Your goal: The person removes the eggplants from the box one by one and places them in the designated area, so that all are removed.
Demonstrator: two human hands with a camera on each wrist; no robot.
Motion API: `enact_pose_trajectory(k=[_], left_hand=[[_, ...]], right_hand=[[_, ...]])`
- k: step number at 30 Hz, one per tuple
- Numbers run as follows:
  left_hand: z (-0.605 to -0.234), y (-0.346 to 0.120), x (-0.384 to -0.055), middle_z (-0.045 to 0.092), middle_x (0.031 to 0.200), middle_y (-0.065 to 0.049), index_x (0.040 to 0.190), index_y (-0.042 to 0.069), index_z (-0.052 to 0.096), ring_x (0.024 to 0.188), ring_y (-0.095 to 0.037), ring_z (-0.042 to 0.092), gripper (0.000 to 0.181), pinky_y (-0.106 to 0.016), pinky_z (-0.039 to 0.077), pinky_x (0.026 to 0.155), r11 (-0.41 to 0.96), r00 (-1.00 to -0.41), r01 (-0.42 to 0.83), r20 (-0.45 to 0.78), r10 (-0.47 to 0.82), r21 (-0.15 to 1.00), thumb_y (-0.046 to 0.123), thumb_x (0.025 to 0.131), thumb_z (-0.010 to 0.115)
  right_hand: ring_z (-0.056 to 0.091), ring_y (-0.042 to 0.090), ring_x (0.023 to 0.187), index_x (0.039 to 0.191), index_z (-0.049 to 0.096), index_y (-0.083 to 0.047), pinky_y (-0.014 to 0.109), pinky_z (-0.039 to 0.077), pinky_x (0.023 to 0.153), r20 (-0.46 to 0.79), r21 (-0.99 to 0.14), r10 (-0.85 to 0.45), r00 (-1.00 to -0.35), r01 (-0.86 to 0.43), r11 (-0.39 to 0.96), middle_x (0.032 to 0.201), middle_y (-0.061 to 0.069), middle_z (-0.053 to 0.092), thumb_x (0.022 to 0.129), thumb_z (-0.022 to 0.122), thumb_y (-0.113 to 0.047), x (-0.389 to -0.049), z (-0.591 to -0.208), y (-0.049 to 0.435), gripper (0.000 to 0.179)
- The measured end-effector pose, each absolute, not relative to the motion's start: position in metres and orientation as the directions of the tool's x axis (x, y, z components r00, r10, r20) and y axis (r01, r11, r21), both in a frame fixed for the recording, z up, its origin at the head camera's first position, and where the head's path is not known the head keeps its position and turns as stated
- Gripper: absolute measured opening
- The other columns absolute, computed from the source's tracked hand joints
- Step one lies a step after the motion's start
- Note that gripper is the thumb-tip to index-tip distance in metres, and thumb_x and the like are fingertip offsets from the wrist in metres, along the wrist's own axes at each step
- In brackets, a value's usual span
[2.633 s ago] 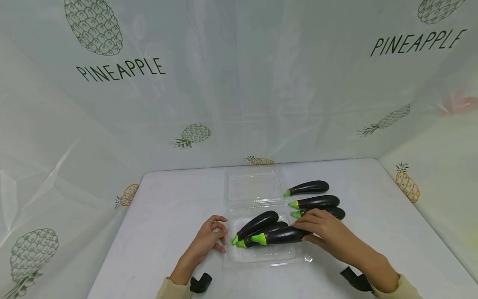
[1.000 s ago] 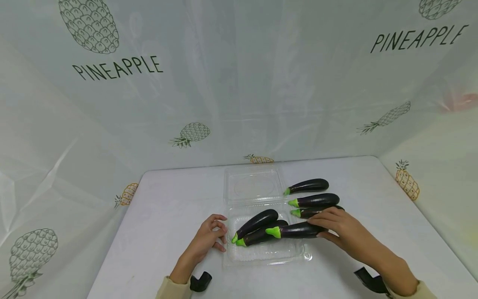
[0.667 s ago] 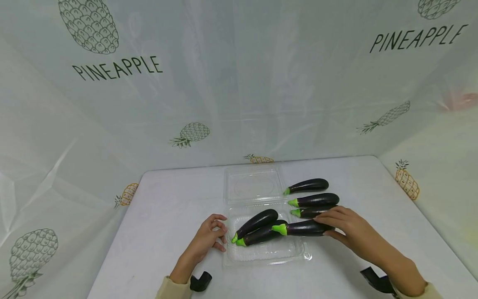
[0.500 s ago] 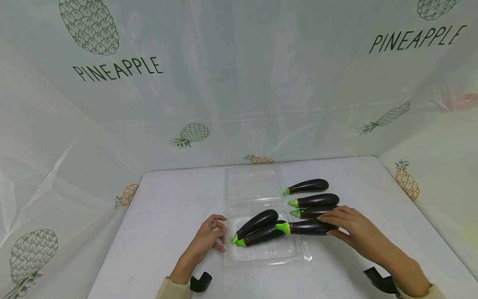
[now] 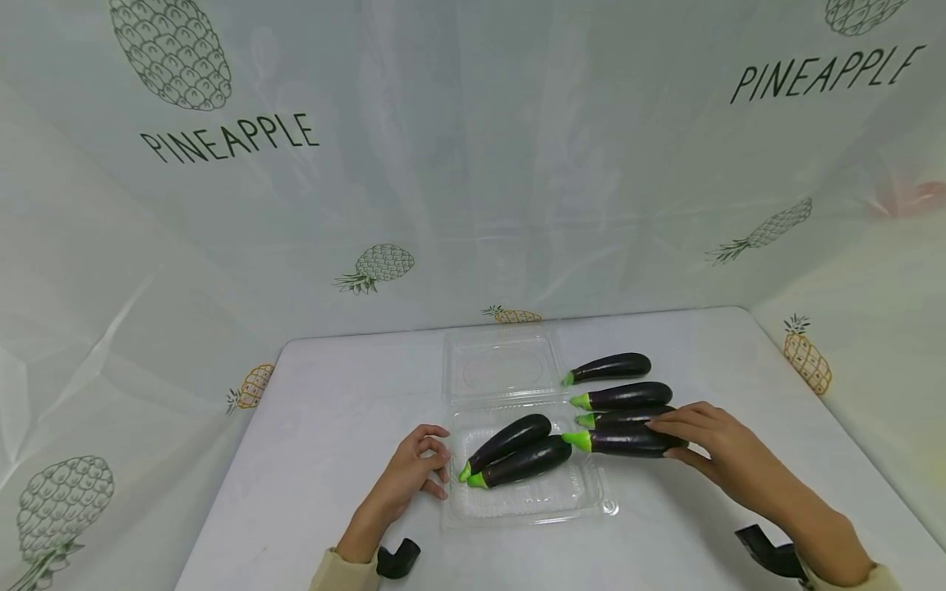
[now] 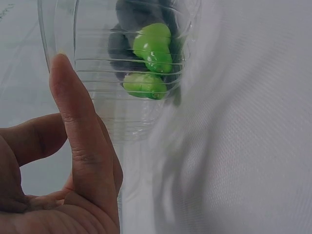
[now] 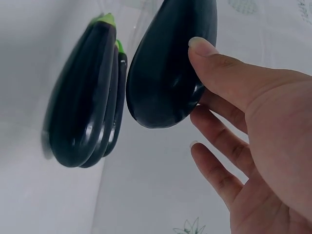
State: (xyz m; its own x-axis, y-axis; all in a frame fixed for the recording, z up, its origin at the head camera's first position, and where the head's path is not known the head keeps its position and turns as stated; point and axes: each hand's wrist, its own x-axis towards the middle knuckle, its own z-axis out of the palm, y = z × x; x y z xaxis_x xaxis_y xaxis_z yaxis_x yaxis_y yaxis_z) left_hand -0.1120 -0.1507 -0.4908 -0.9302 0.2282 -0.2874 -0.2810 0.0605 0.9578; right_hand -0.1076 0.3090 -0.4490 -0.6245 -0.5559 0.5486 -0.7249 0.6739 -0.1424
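Note:
My right hand pinches the round end of a dark purple eggplant between thumb and fingers, its green stem pointing left. In the right wrist view the held eggplant stands apart from several others. At the clear plastic clamshell box, my left hand rests by the left edge. The left wrist view shows a nearly straight finger against the box wall. Inside the box lie two eggplants, an upper one and a lower one.
To the right of the box, three more eggplants lie in a row: a far one, a middle one and a near one, partly hidden. The box lid lies opened back on the white table.
My right hand has lifted one eggplant out of the box and carried it right, to just in front of the row of eggplants. The left hand has stayed in place.

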Motion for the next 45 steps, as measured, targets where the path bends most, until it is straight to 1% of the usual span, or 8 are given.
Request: enact_pose_trajectory(k=[13,15,17,19,21,24,37,45], left_hand=[[-0.492,-0.15,-0.111,0.055,0.096,-0.004,0.139,-0.007,0.044,0.07,-0.016,0.061,0.039,-0.029,0.06,0.052,0.063,-0.93,-0.284,-0.291,0.227,0.957,-0.001,0.103,0.059],[-0.493,-0.15,-0.111,0.055,0.096,-0.004,0.14,-0.007,0.044,0.07,-0.016,0.061,0.04,-0.029,0.06,0.052,0.063,-0.93,-0.285,-0.291,0.226,0.957,-0.001,0.103,0.059],[-0.493,-0.151,-0.111,0.055,0.096,-0.004,0.14,-0.007,0.044,0.07,-0.016,0.061,0.04,-0.029,0.06,0.052,0.062,-0.93,-0.285,-0.292,0.225,0.956,-0.001,0.103,0.059],[-0.493,-0.151,-0.111,0.056,0.096,-0.005,0.14,-0.007,0.044,0.07,-0.016,0.06,0.04,-0.029,0.06,0.052,0.063,-0.93,-0.285,-0.291,0.225,0.957,-0.001,0.103,0.059],[-0.493,-0.151,-0.112,0.056,0.096,-0.005,0.14,-0.007,0.044,0.07,-0.016,0.06,0.039,-0.029,0.06,0.052,0.063,-0.93,-0.284,-0.291,0.224,0.957,-0.001,0.104,0.058],[-0.493,-0.151,-0.112,0.056,0.097,-0.005,0.14,-0.007,0.044,0.07,-0.016,0.061,0.039,-0.029,0.06,0.052,0.066,-0.931,-0.284,-0.291,0.221,0.957,-0.001,0.104,0.058],[-0.496,-0.151,-0.115,0.056,0.097,-0.004,0.14,-0.007,0.045,0.07,-0.015,0.061,0.039,-0.029,0.06,0.052,0.067,-0.932,-0.282,-0.29,0.217,0.957,-0.001,0.103,0.058],[-0.495,-0.151,-0.113,0.056,0.096,-0.005,0.139,-0.007,0.045,0.07,-0.016,0.061,0.039,-0.028,0.06,0.052,0.065,-0.933,-0.283,-0.29,0.211,0.957,-0.001,0.103,0.059]], right_hand=[[0.064,0.018,0.103,0.114,0.079,-0.012,0.002,0.034,0.105,0.553,-0.163,-0.531,-0.642,-0.708,0.687,0.112,-0.004,0.075,0.106,0.035,-0.058,-0.11,-0.451,0.325,0.065],[0.064,0.018,0.104,0.115,0.079,-0.012,0.002,0.034,0.104,0.542,-0.165,-0.527,-0.654,-0.698,0.696,0.112,-0.004,0.075,0.104,0.053,-0.052,-0.11,-0.452,0.329,0.049],[0.064,0.018,0.104,0.116,0.079,-0.013,0.001,0.035,0.104,0.529,-0.165,-0.523,-0.668,-0.686,0.708,0.112,-0.004,0.076,0.095,0.073,-0.041,-0.109,-0.454,0.333,0.035],[0.064,0.017,0.104,0.116,0.079,-0.014,0.002,0.035,0.103,0.518,-0.162,-0.519,-0.68,-0.673,0.721,0.112,-0.003,0.076,0.079,0.089,-0.021,-0.109,-0.456,0.337,0.039],[0.064,0.017,0.104,0.117,0.079,-0.014,0.002,0.035,0.102,0.508,-0.16,-0.512,-0.693,-0.66,0.734,0.112,-0.003,0.076,0.065,0.093,-0.006,-0.109,-0.458,0.34,0.054],[0.064,0.016,0.103,0.116,0.079,-0.015,0.002,0.036,0.1,0.503,-0.158,-0.501,-0.705,-0.644,0.748,0.111,-0.003,0.076,0.058,0.093,0.002,-0.11,-0.461,0.345,0.062],[0.067,0.022,0.098,0.11,0.08,-0.013,0.004,0.043,0.091,0.42,-0.153,-0.498,-0.759,-0.6,0.785,0.107,-0.002,0.076,0.064,0.096,-0.004,-0.111,-0.473,0.35,0.05],[0.069,0.022,0.097,0.11,0.08,-0.013,0.029,0.059,0.081,0.396,-0.145,-0.531,-0.749,-0.622,0.769,0.107,-0.003,0.076,0.063,0.097,-0.003,-0.113,-0.486,0.341,0.051]])
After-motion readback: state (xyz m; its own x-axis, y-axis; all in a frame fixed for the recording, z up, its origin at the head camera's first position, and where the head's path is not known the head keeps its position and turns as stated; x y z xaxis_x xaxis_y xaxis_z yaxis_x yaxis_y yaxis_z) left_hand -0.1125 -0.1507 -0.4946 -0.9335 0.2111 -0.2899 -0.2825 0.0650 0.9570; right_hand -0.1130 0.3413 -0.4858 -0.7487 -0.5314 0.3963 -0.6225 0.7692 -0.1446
